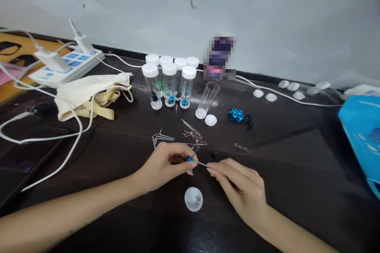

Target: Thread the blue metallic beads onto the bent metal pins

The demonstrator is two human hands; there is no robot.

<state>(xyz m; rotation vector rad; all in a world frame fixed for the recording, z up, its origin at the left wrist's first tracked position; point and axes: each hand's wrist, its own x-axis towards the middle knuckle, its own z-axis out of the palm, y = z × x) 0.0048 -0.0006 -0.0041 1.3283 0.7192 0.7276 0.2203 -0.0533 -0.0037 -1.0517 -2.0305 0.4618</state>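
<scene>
My left hand [170, 165] is closed in a pinch on a small blue metal part [190, 159]. A thin wire sticks up from it. My right hand [242, 189] pinches a thin metal rod [202, 164] that looks like a hex key. The rod's far end reaches the blue part; my fingers hide its other end. Just beyond my left hand lie several bent hex keys [163, 137] and some thin wire pieces [192, 131], a few with coloured bits. A small white cup-like cap [193, 199] with tiny pieces inside sits nearer me. One black clip-like piece [213, 153] lies beyond my right fingers.
Several capped clear tubes [169, 87] stand at the back, beside an uncapped tube [208, 97] and a white cap [210, 120]. Blue parts [236, 115] and black clips [249, 121] lie rightward. A phone [219, 57] leans on the wall. Cables and a power strip [68, 65] occupy the left.
</scene>
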